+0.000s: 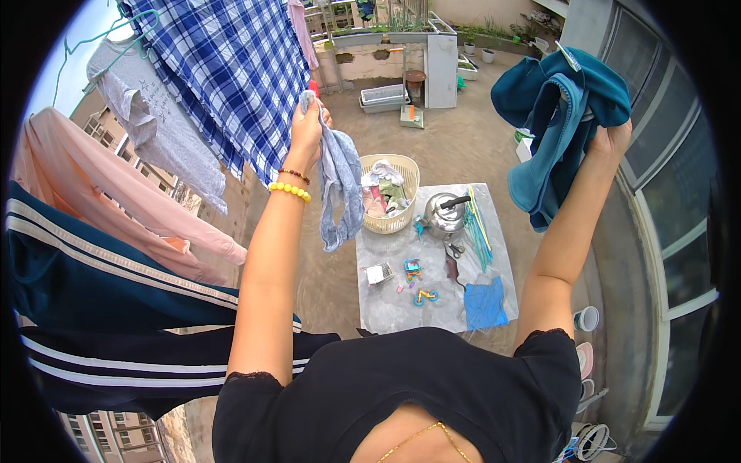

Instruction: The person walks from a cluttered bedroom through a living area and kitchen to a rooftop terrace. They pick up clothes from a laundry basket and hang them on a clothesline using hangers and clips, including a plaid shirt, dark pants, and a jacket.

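Note:
My left hand [308,130] is raised beside a hanging blue-and-white checked cloth [226,63] and grips a bunched grey-blue garment [340,185] that dangles below it. Held up at the right, my right hand [611,139] grips a teal garment [556,139] with a zip; a pale clip or hanger part [568,56] shows at its top. To the left hang a grey T-shirt [156,121], a pink garment [127,185], teal trousers [116,266] with pale stripes and black trousers [133,364] with white stripes. A green wire hanger [110,37] is at the upper left.
Below me, a grey table [382,309] bears a metal kettle [446,214], scissors [455,250], green and yellow hangers [479,231], small toys [426,297] and a blue cloth [486,304]. A cream basket [412,173] of clothes adjoins it. A dustpan [412,117] stands farther off; windows [666,191] line the right.

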`<state>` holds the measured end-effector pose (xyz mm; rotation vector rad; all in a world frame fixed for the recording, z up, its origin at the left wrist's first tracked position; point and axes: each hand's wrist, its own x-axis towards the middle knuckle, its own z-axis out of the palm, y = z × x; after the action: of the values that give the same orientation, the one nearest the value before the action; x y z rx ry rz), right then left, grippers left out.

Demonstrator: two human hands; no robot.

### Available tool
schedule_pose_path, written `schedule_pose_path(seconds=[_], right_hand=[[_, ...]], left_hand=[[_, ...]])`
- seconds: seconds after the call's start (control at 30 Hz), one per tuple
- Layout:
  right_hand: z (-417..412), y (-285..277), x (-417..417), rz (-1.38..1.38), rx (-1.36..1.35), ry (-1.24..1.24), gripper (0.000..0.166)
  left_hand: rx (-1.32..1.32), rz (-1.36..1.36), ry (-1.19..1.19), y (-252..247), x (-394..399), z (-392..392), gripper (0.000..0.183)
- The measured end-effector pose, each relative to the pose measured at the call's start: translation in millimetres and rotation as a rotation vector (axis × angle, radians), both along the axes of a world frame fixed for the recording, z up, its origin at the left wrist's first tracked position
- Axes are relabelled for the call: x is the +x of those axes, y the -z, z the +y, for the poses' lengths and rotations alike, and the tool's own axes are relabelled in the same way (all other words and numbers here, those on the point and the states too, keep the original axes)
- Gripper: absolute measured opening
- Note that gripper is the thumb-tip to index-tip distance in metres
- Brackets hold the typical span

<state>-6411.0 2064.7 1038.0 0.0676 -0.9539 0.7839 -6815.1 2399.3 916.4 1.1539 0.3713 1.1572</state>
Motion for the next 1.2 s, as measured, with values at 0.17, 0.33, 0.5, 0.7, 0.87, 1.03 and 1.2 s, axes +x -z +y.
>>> schedule_pose_path(seconds=[0.17,0.33,0.5,0.7,0.87,1.03,1.2], right_hand=[[-16.3,8.6,-27.7,0.039,-0.034,-0.115,0.032],[-4.6,33.1,-36.8,0.222,-0.097,-0.142,0.043],[36.5,40.5,-77.7,0.17,-0.077,-0.288,0.037],[112.8,25.9,-151.5,0.173,-0.093,-0.585,0.035],[166.9,26.8,-171.1,0.203,-0.224,-0.531,0.032],[202.7,24.0,-213.1,0.205,-0.365,-0.462,0.031],[199.3,21.5,-303.5,-0.211,-0.565,-0.308,0.015]], left_hand=[[0.076,0.133,-0.129,8.8,52.4,55.4,0.019],[0.31,0.998,-0.53,38.2,59.2,41.1,0.094],[0.468,0.635,0.584,13.7,41.0,-93.5,0.035],[0.85,0.493,0.234,-18.9,-5.2,-198.5,0.076],[0.644,0.426,0.12,-30.2,-36.8,-194.0,0.048],[0.222,-0.016,0.274,-72.7,-83.1,-198.7,0.027],[0.148,-0.238,0.154,-124.2,-105.5,-186.4,0.023]])
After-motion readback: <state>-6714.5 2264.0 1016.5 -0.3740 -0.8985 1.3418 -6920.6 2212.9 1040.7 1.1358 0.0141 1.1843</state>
